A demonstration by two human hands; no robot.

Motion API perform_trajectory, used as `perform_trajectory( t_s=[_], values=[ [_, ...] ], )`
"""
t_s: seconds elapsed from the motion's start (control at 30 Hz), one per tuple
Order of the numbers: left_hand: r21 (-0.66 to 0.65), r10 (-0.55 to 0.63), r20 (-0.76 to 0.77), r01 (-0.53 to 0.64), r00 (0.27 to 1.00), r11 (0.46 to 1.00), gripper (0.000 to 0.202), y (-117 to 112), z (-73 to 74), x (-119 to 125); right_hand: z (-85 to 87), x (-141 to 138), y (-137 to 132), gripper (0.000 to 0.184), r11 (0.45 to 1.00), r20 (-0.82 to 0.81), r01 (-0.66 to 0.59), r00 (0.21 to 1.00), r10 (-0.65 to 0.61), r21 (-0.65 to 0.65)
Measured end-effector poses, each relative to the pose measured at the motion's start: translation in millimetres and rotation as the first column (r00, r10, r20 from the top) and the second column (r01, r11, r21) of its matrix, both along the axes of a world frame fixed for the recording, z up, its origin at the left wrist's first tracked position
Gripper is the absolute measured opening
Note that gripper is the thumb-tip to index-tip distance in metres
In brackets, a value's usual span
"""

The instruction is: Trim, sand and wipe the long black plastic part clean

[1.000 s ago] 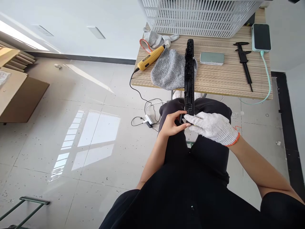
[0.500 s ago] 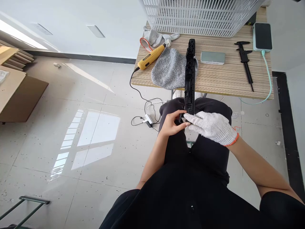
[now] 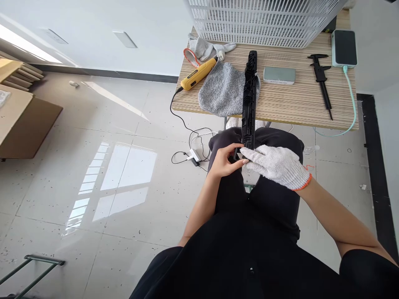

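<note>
A long, narrow black plastic part [image 3: 248, 99] reaches from over the table edge down to my lap, its far end above a grey cloth [image 3: 221, 93]. My bare left hand [image 3: 225, 161] grips the near end, fingers on the far side and thumb on the near side. My right hand [image 3: 276, 164], in a white knitted glove with an orange cuff, is closed at that same end, its fingertips close to my left thumb. Something small and pale shows between the fingertips, too small to name. The glove hides part of the near end.
A yellow corded tool [image 3: 198, 74] lies left on the table [image 3: 286, 101], beside a crumpled glove [image 3: 202, 49]. To the right are a grey-green block [image 3: 279, 75], black calipers [image 3: 321, 79] and a cabled power bank [image 3: 344, 47]. A white plastic basket [image 3: 264, 25] stands behind.
</note>
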State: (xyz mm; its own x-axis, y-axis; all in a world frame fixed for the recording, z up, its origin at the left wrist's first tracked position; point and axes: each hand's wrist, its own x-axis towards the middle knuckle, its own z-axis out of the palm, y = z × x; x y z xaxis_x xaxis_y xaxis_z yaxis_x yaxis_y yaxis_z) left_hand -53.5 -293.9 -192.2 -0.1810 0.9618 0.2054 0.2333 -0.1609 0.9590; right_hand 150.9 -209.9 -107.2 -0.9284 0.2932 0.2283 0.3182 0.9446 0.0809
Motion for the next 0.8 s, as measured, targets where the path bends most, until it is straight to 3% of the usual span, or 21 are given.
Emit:
perform_trajectory(
  t_s=[0.8],
  values=[
    [0.013,-0.004,0.043,0.003,0.999,1.000,0.054,-0.1,-1.2,-0.3,-0.8,-1.7,-1.5,0.046,0.999,-0.051,-0.010,0.999,0.012,0.036]
  ],
)
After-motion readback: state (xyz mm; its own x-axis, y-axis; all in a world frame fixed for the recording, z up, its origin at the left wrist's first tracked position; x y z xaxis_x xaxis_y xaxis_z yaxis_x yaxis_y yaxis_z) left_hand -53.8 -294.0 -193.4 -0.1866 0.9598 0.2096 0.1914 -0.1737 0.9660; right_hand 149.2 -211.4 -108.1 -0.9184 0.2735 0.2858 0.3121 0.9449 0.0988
